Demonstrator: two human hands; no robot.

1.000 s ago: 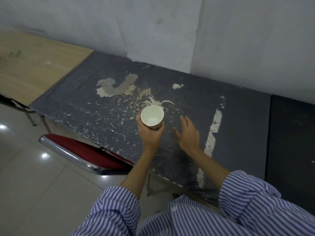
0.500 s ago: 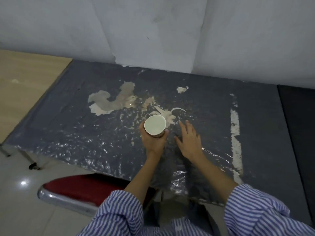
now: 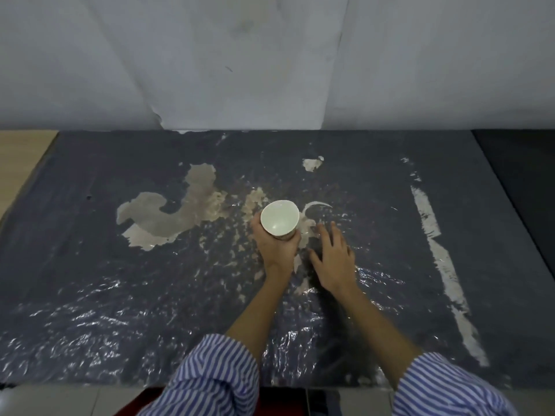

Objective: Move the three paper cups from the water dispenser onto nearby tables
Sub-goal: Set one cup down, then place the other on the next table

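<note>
Presently, item: one white paper cup [image 3: 279, 219], upright and empty, was clasped round its lower wall by the left hand [image 3: 275, 247], near the middle of the dark grey table [image 3: 90, 283]; whether its base touched the top could not be told. The low grip probably suited setting it down. The right hand [image 3: 332, 259] lay spread and empty, palm down just beside it, likely for steadying. Surface: worn, crinkled glossy covering, peeled to pale patches [image 3: 168, 217]. Room: scuffed white wall [image 3: 270, 61] behind; light wooden tabletop [image 3: 21, 157] adjoining left; no other cups in view.
</note>
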